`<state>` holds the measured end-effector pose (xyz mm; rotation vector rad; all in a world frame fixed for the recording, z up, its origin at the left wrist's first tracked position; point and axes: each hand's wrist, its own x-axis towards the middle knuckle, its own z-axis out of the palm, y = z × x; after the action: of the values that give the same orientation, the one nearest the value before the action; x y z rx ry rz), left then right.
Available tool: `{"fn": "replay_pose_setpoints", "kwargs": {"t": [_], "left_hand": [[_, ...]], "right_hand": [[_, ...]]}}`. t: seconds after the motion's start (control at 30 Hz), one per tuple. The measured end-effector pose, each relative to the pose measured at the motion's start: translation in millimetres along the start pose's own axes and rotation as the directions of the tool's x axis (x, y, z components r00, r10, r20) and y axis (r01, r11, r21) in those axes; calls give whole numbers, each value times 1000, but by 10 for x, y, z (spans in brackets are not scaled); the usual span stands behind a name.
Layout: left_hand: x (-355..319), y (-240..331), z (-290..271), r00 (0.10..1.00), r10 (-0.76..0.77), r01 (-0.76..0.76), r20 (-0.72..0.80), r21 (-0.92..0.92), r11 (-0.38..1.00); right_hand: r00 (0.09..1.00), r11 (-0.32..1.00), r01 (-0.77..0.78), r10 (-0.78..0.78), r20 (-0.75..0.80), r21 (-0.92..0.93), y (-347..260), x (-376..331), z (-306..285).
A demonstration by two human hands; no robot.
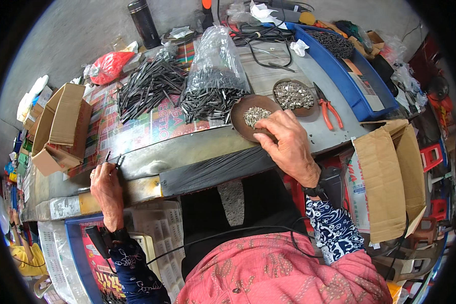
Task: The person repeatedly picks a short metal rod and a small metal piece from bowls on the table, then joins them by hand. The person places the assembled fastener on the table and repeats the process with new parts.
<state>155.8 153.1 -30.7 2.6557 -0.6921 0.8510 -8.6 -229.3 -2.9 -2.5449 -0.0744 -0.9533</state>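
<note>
Left hand (105, 185) fingers pinch dark rods (114, 160) | right hand (283, 142) fingers in dish (240, 121)

1. Left hand (105, 185): knuckles up, fingers curled closed in a pinch, forearm entering from the lower edge.
2. Right hand (285, 141): extended forward, palm down, fingers bent downward; patterned sleeve covers the forearm.

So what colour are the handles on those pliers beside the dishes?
Orange-red handles on the pliers, clearest in the head view.
</note>
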Motion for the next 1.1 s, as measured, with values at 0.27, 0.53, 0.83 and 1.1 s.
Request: {"fn": "replay_pose_setpoints", "kwargs": {"t": [0.27,0.53,0.83,1.1], "left_hand": [[161,49,31,999,40,-40,6,64,997],[287,675,22,995,94,-82,25,-309,948],[406,1020,47,987,141,-101,81,-375,922],[475,1131,102,978,184,-131,103,-383,915]], "right_hand": [[995,992,-1,13,98,-123,45,-49,32],[986,992,-17,38,164,-126,26,-90,35],[993,996,-34,43,112,-80,64,-122,30],[995,994,10,2,104,-110,40,-116,34]]}}
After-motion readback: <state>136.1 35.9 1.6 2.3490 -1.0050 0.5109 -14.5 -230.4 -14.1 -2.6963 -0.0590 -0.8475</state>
